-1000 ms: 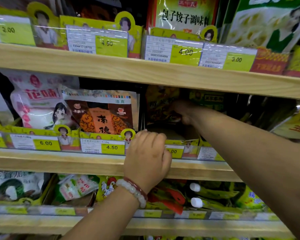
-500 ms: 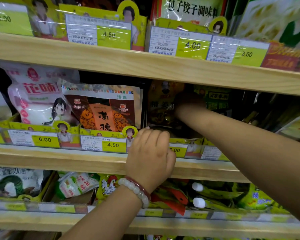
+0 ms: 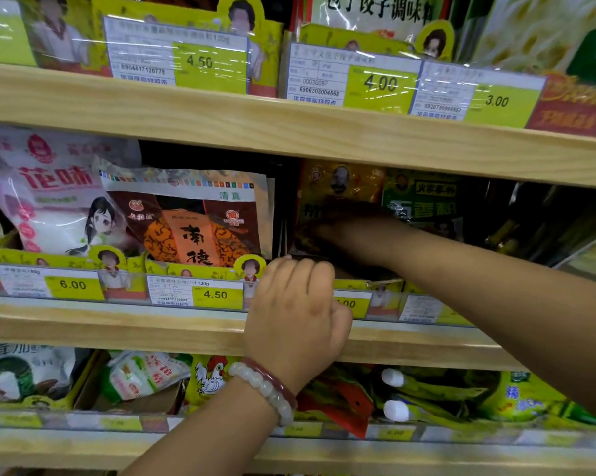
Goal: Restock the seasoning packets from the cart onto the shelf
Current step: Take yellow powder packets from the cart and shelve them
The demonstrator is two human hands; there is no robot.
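- Left hand [image 3: 294, 319] curled over the shelf [image 3: 186, 329] rail; right hand [image 3: 341, 223] reached deep among yellow packets [image 3: 337, 187], grip unclear in shadow.
- Best seat packets upright behind the rail, label outward.

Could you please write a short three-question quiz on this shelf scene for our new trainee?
1. True or false: the left hand wears a beaded bracelet.
2. Which price shows below the brown packet? A 3.00, B 4.50, C 9.00
3. Fill in: the right hand reaches into the ____ shelf.

Key: 1 true; 2 B; 3 middle.
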